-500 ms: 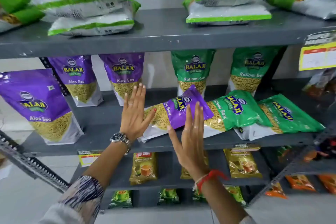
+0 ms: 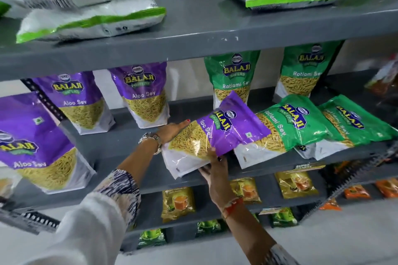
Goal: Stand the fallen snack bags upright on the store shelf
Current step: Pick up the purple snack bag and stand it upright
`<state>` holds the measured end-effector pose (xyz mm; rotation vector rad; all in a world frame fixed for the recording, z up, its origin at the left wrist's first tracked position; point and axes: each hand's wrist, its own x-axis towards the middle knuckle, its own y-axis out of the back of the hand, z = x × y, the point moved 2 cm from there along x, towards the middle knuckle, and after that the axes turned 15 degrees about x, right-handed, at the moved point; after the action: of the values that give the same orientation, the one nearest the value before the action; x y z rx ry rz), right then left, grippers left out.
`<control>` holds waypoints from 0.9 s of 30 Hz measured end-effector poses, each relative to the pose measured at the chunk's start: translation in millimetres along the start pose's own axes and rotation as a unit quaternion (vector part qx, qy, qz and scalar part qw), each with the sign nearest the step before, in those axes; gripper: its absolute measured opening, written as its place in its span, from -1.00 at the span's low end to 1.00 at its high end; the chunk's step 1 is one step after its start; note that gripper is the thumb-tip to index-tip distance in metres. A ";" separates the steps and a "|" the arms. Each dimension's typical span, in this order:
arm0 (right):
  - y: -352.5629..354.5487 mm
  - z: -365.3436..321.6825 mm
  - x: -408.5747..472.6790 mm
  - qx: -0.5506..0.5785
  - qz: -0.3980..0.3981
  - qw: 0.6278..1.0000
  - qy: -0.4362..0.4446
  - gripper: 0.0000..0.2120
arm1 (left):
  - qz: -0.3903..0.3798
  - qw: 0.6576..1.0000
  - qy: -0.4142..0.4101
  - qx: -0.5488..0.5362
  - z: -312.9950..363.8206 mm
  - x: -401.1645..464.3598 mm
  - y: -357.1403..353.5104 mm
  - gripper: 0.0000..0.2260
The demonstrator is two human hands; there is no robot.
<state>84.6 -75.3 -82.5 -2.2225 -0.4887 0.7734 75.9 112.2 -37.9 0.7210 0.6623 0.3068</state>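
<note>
Both hands have left their flat, raised pose in front of the shelf and closed in on the fallen purple bag (image 2: 217,133), and the camera has drawn nearer.

Largest in view is the grey middle shelf (image 2: 129,142), crossing the frame from 9 to 3 o'clock. On it the fallen purple bag lies tilted at centre, its top toward 2 o'clock and its white base toward 7 o'clock, overhanging the shelf's front edge. Its top rests on a fallen green bag (image 2: 286,131) just at 3 o'clock of it, and a second fallen green bag (image 2: 353,127) lies beyond that, overlapping it. Behind them stand two upright purple bags (image 2: 142,94) at 10 o'clock and two upright green bags (image 2: 234,77) at 12 to 1 o'clock. A large purple bag (image 2: 36,142) stands at 9 o'clock.

The left hand (image 2: 172,130) lies along the bag's upper-left edge, fingers mostly hidden behind it, so how far they curl I cannot tell. The right hand (image 2: 215,168) supports the lower edge from beneath, fingers wrapped onto the packet. A wristwatch (image 2: 151,139) sits on the left wrist.
</note>
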 end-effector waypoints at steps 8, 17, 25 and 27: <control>4.8 -10.9 -18.2 -0.090 0.047 0.987 0.123 -0.74 | 0.153 0.960 -0.010 -0.233 -19.0 -61.7 -21.3 -0.74; 25.9 -42.0 -52.7 -0.195 -0.059 0.974 0.102 -0.68 | 0.142 0.851 -0.062 -0.503 -44.7 -160.9 -87.7 -0.73; 15.1 -63.8 -77.7 -0.191 -0.197 0.960 0.051 -0.68 | 0.259 0.800 -0.087 -0.534 -30.7 -233.9 -95.9 -0.77; 9.6 -62.3 -78.6 -0.186 -0.215 0.958 0.046 -0.72 | 0.278 0.795 -0.084 -0.533 -36.6 -236.9 -96.0 -0.85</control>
<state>67.7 -156.1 -24.8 -2.3481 -1.1011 0.3658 -123.6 -50.5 -18.2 -0.1875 0.0101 1.0464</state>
